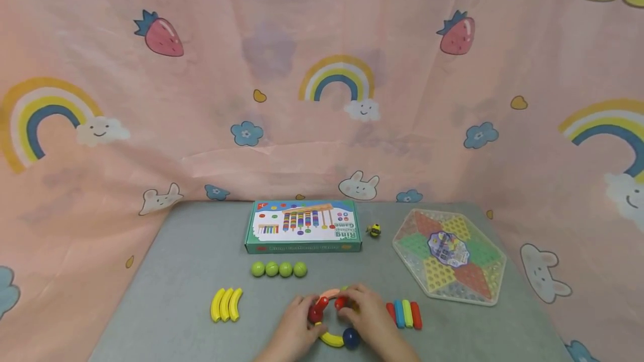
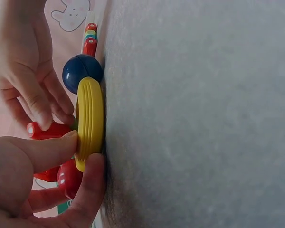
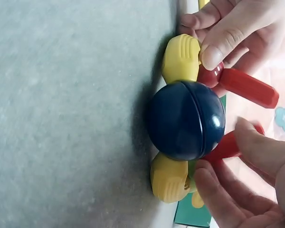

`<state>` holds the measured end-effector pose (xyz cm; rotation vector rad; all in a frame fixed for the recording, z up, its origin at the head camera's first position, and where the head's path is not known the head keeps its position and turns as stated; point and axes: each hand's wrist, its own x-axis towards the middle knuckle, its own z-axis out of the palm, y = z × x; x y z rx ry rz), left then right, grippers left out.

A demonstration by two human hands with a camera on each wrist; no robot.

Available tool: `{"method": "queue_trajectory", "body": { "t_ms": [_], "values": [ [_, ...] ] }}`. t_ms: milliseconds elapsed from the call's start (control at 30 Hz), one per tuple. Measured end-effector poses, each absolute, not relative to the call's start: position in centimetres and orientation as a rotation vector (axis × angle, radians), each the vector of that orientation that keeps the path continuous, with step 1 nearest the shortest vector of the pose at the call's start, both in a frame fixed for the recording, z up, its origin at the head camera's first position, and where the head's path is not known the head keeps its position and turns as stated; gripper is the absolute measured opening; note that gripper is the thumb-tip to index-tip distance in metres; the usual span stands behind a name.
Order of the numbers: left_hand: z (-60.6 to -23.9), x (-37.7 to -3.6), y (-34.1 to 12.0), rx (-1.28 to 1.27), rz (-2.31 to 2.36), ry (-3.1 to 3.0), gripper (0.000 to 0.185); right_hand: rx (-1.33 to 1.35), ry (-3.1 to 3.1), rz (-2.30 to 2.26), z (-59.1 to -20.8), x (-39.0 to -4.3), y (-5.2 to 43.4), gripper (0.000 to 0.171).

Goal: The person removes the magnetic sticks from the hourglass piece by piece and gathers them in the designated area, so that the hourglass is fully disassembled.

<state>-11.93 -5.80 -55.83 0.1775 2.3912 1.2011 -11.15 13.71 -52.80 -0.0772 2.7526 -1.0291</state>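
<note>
Mid-assembly: left hand [image 1: 294,325] pinches the yellow arc [image 2: 90,121] by the blue ball [image 1: 350,338], right hand [image 1: 369,317] grips a red stick [image 3: 249,88] above it. Likely next: seat the stick squarely.

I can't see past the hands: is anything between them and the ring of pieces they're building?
Nothing visible. The left hand already grips the yellow curve, and the right hand pinches a red stick beside the blue ball.
</note>
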Motion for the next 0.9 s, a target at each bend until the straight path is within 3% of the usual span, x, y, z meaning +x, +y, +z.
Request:
{"method": "queue_trajectory", "body": {
  "t_ms": [167,400,900],
  "values": [
    [-55.9,-11.9,-5.8,0.194,1.216,2.39,0.061,-0.011,2.703,-1.116,-53.3,-11.0,13.9,0.023],
    [-56.0,-11.6,-5.7,0.164,1.241,2.518,0.06,0.155,2.67,-1.255,-53.1,-10.9,15.0,0.038],
    [-55.2,-11.6,-5.5,0.08,1.139,2.617,0.067,0.436,2.67,-1.287,-52.2,-9.8,21.2,0.041]
  ]
}}
